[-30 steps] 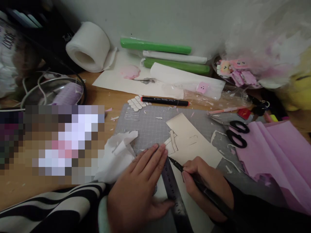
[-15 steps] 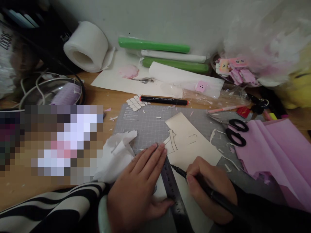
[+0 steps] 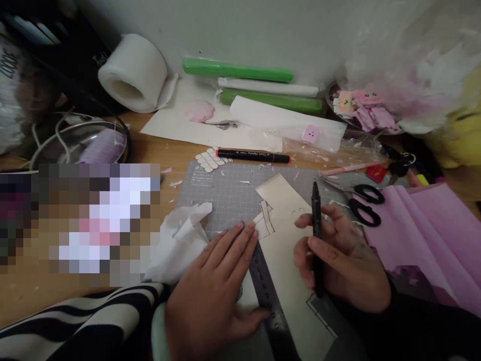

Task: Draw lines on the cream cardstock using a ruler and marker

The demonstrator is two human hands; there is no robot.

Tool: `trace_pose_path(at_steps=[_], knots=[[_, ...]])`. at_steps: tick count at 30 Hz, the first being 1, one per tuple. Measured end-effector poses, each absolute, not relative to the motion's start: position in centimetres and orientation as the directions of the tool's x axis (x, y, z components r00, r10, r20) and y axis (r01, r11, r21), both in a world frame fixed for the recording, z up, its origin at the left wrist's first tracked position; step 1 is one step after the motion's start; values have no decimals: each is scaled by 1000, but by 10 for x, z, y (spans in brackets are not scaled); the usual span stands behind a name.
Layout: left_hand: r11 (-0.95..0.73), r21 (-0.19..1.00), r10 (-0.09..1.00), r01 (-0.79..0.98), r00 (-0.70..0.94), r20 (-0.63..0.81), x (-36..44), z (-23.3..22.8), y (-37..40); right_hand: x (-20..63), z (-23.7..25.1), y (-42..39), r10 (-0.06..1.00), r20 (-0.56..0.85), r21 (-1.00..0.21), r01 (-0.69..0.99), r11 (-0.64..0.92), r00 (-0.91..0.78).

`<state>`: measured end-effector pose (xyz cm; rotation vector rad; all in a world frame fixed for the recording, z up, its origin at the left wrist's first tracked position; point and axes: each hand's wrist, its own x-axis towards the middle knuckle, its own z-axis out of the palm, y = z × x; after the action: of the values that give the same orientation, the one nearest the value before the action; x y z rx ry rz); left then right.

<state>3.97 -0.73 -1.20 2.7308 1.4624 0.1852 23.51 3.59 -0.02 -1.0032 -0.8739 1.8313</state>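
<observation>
My left hand (image 3: 216,286) lies flat on a grey metal ruler (image 3: 268,301) and presses it onto a cream sheet of paper (image 3: 285,235) on the grey cutting mat (image 3: 221,195). My right hand (image 3: 343,260) is lifted above the sheet and holds a black pen (image 3: 316,225) upright, tip pointing away from me. The sheet shows drawn lines and cut flaps near my left fingertips. A crumpled white paper (image 3: 180,240) lies just left of my left hand.
Black scissors (image 3: 363,203) and pink tissue sheets (image 3: 428,235) lie to the right. A black marker (image 3: 253,156), green and white rolls (image 3: 259,85), and a white tape roll (image 3: 133,72) sit toward the wall. A bowl with cables (image 3: 78,143) stands at the left.
My right hand lifted the pen off the sheet and turned it upright, moving up and right. My left hand and the ruler stayed in place.
</observation>
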Motion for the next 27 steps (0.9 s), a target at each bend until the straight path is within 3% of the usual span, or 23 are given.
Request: trace_pose_path(at_steps=[3,7,11,17,23,27], knots=[[-559,86,829,825,553,82,40,-12,-8,234,-3,38,794,-361,-655,-473,-590,-489],[-555,88,831,827,549,83,39,-13,-8,234,-1,41,609,-386,-431,-449,-783,-693],[-560,107,828,822,555,74,39,-13,-8,231,3,41,547,-430,-413,-382,-827,-719],[-548,147,836,823,546,59,39,-13,-8,233,1,40,525,-346,-377,-397,-837,-778],[-556,137,831,820,552,68,39,-13,-8,234,-2,39,569,-276,-432,-429,-793,-775],[-555,120,832,823,552,57,39,-12,-8,229,0,37,508,-310,-382,-383,-841,-804]])
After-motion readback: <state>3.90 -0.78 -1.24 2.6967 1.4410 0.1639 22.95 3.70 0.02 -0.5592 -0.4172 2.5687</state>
